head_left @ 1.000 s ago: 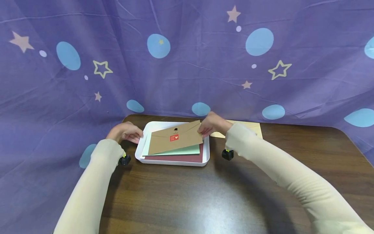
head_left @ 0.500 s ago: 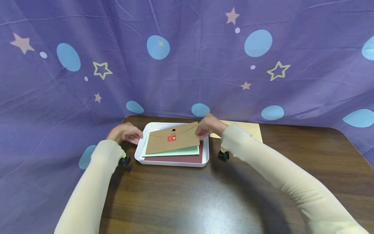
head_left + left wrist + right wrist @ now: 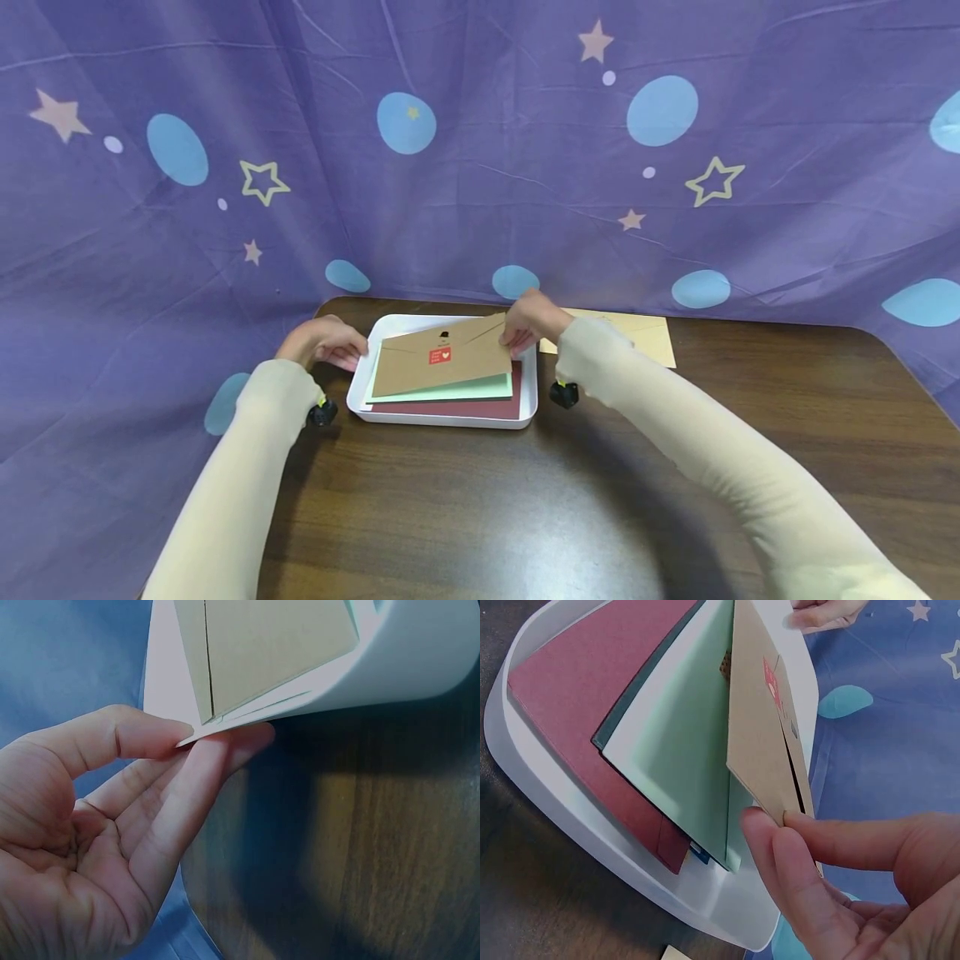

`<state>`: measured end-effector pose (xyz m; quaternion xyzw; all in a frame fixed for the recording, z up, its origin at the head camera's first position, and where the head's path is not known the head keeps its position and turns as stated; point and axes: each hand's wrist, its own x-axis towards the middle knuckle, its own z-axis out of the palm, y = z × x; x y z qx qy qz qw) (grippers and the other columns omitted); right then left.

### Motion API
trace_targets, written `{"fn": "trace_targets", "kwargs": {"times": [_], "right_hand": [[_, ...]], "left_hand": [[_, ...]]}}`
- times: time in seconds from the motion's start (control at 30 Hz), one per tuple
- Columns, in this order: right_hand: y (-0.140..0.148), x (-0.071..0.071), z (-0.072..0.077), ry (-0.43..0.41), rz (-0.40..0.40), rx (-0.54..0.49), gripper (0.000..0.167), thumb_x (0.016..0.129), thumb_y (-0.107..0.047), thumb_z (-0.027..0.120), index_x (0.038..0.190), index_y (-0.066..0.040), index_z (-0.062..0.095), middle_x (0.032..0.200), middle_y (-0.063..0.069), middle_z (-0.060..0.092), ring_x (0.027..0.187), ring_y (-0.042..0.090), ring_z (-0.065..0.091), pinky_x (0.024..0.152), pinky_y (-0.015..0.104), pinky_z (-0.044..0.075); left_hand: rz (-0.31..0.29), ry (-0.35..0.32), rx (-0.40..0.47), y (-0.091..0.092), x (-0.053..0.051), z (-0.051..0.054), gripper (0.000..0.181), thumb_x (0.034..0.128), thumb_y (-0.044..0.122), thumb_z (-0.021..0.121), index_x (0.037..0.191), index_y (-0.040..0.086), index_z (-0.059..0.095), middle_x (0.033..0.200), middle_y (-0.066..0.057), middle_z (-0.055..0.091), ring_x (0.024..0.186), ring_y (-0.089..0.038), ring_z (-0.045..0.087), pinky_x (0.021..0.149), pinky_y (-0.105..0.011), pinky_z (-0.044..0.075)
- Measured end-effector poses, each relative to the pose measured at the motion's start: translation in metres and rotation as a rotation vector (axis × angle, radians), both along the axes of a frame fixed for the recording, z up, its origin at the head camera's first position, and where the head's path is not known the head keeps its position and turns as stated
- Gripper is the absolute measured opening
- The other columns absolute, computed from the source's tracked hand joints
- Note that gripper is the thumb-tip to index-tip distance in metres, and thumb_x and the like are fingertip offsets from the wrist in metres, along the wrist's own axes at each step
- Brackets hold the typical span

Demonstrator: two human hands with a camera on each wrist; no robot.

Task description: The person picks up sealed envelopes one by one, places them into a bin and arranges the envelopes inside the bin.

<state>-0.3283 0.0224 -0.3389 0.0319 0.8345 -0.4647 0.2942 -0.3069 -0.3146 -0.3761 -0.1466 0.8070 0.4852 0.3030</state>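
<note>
A brown kraft envelope (image 3: 431, 358) with a red heart sticker lies tilted over the white tray (image 3: 450, 421), its right end raised. My right hand (image 3: 527, 323) pinches that right edge between thumb and fingers, as the right wrist view shows. On the tray's left rim my left hand (image 3: 333, 342) has a pinching grip, thumb above and fingers below in the left wrist view. Beneath the kraft envelope are a pale green envelope (image 3: 679, 742), a dark green edge (image 3: 641, 682) and a dark red envelope (image 3: 577, 697). Their far parts are covered.
A cream envelope (image 3: 645, 332) lies on the wooden table (image 3: 465, 508) behind the right forearm, partly covered by it. A purple curtain (image 3: 480, 167) with stars and blue ovals hangs right behind the table's back edge.
My right hand has shifted slightly left with the kraft envelope, which slid left over the pale green one. The left hand stays on the tray rim.
</note>
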Motion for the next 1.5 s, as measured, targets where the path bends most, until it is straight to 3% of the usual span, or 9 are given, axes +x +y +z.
{"fn": "trace_targets", "kwargs": {"times": [0.27, 0.53, 0.77, 1.07, 1.5], "right_hand": [[0.0, -0.001, -0.006, 0.007, 0.009, 0.037, 0.012, 0.085, 0.01, 0.073, 0.095, 0.013, 0.067, 0.073, 0.018, 0.069, 0.058, 0.022, 0.068, 0.083, 0.036, 0.067], [0.001, 0.001, -0.013, 0.033, 0.016, 0.041, 0.01, 0.083, 0.012, 0.073, 0.09, 0.013, 0.066, 0.069, 0.02, 0.07, 0.052, 0.021, 0.067, 0.08, 0.037, 0.067], [-0.001, 0.001, -0.016, 0.052, 0.032, 0.09, 0.015, 0.083, 0.011, 0.075, 0.09, 0.012, 0.062, 0.077, 0.025, 0.073, 0.05, 0.021, 0.068, 0.073, 0.035, 0.067], [-0.007, -0.002, -0.021, 0.063, 0.009, 0.145, 0.022, 0.082, 0.01, 0.077, 0.095, 0.011, 0.059, 0.064, 0.018, 0.069, 0.048, 0.021, 0.067, 0.066, 0.033, 0.067], [-0.014, 0.001, -0.024, 0.141, 0.005, 0.261, 0.023, 0.079, 0.006, 0.082, 0.093, 0.011, 0.065, 0.069, 0.018, 0.072, 0.055, 0.023, 0.073, 0.063, 0.031, 0.067]], "left_hand": [[-0.003, -0.011, -0.005, 0.001, -0.002, 0.0, 0.015, 0.0863, -0.003, 0.057, 0.074, 0.004, 0.061, 0.062, 0.0, 0.066, 0.056, -0.006, 0.066, 0.063, -0.02, 0.064], [-0.007, -0.008, -0.007, 0.001, -0.003, -0.002, 0.013, 0.0868, -0.002, 0.057, 0.076, 0.003, 0.062, 0.063, 0.0, 0.067, 0.057, -0.006, 0.067, 0.062, -0.02, 0.064], [-0.006, -0.001, -0.006, 0.002, -0.002, -0.001, 0.014, 0.086, -0.002, 0.057, 0.075, 0.003, 0.063, 0.062, 0.0, 0.067, 0.057, -0.006, 0.067, 0.063, -0.021, 0.065], [0.002, 0.005, -0.004, 0.002, 0.0, 0.001, 0.015, 0.085, -0.004, 0.057, 0.072, 0.004, 0.062, 0.06, 0.0, 0.066, 0.055, -0.006, 0.066, 0.062, -0.021, 0.065], [-0.002, 0.003, -0.014, 0.0, 0.0, 0.002, 0.012, 0.0855, -0.002, 0.058, 0.075, 0.003, 0.063, 0.061, 0.0, 0.066, 0.056, -0.007, 0.067, 0.062, -0.021, 0.065]]}}
